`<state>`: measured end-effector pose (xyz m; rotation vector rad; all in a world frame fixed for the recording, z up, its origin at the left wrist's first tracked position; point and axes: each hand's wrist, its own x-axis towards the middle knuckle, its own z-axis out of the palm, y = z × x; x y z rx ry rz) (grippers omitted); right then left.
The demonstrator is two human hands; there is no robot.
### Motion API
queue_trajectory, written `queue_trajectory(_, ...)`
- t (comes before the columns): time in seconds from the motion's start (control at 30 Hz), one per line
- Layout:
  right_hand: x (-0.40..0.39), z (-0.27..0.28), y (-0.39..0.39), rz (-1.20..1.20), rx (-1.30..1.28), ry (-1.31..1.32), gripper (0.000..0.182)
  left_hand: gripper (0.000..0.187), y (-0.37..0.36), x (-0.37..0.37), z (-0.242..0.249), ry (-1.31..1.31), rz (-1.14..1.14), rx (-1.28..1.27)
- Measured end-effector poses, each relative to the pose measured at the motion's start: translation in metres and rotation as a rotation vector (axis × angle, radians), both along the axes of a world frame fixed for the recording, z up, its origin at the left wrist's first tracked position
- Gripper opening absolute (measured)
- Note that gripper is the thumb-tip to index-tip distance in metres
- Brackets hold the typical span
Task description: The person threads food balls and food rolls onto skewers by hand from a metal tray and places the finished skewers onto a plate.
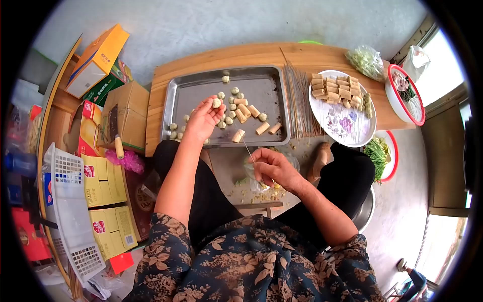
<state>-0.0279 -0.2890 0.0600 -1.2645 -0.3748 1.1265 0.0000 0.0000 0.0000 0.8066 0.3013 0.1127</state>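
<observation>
My left hand (202, 120) reaches over the near edge of a metal tray (256, 80) and pinches a small pale round food ball (217, 102) at its fingertips. My right hand (272, 167) is lower, above my lap, and grips a thin bamboo skewer (247, 149). A tan cylinder piece (238, 135) sits on the skewer's far end, at the tray's near rim. Several more pale balls (229, 117) and tan cylinder pieces (249, 111) lie loose in the tray.
The tray rests on a wooden board (211, 59). A bundle of skewers (298, 100) lies right of the tray. A floral plate (347, 123) holds stacked cylinder pieces; a red-rimmed bowl (405, 95) and greens (376, 153) lie farther right. Cardboard boxes (126, 113) and a white basket (70, 211) stand at left.
</observation>
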Motion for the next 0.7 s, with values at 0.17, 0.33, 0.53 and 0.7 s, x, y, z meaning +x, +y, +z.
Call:
queue_trajectory(0.17,0.0010,0.0000,0.0037,0.036,-0.006,-0.019,0.015,0.021,0.0008,0.0019,0.0027,-0.002,0.057,-0.024)
queue_trajectory(0.33,-0.0010,0.0026,0.0030,0.056,-0.010,0.002,0.016,0.021,-0.0004,0.0009,0.0013,-0.014,0.056,-0.048)
queue_trajectory(0.53,-0.0012,-0.0012,0.0022,0.050,-0.009,0.004,0.018,0.021,0.0003,0.0010,0.0016,-0.026,0.074,-0.069)
queue_trajectory(0.7,-0.0014,-0.0019,0.0024,0.063,-0.017,0.012,0.018,0.017,-0.0013,0.0017,0.0031,-0.013,0.099,-0.080)
